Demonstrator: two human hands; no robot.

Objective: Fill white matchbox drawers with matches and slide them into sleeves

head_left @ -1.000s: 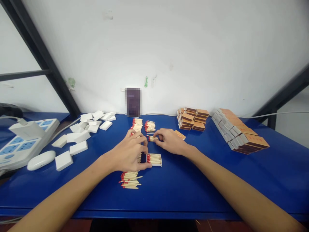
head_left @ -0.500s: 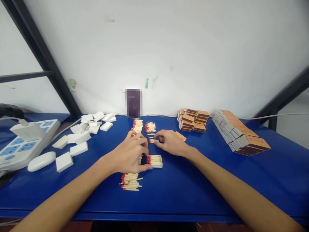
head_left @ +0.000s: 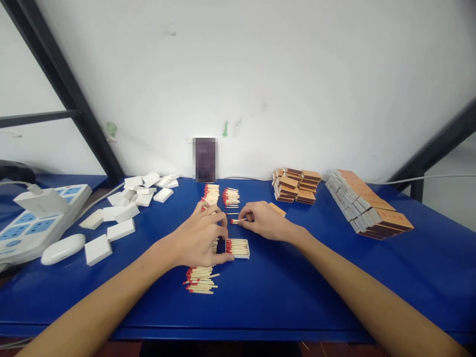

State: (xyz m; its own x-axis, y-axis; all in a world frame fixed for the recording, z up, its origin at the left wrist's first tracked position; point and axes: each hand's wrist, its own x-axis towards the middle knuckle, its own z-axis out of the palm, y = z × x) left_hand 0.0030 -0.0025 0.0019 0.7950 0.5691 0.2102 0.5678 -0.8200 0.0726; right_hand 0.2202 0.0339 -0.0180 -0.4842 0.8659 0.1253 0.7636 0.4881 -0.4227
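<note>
A small white matchbox tray (head_left: 243, 256) full of red-headed matches lies on the blue table. My left hand (head_left: 197, 235) curls about its left end, with the thumb at the near corner and a bent finger at the far one. Just beyond the tray, my right hand (head_left: 266, 221) pinches matches (head_left: 234, 221) whose red heads point left; how many is hard to make out. Partly under my left hand runs a row of loose matches, with a near pile (head_left: 201, 280) and a far pile (head_left: 211, 193). Another match pile (head_left: 231, 197) lies to its right.
White empty-looking trays (head_left: 121, 229) are scattered at left, near a power strip (head_left: 40, 223) and a white rounded object (head_left: 63, 249). Orange matchboxes (head_left: 297, 186) are stacked at back right, with a larger stack (head_left: 372, 203) farther right. An orange piece (head_left: 277, 209) lies behind my right hand.
My right hand has closed its fingers on matches and drawn them slightly toward me, leaving a single match lying behind. My left hand and the tray stay put.
</note>
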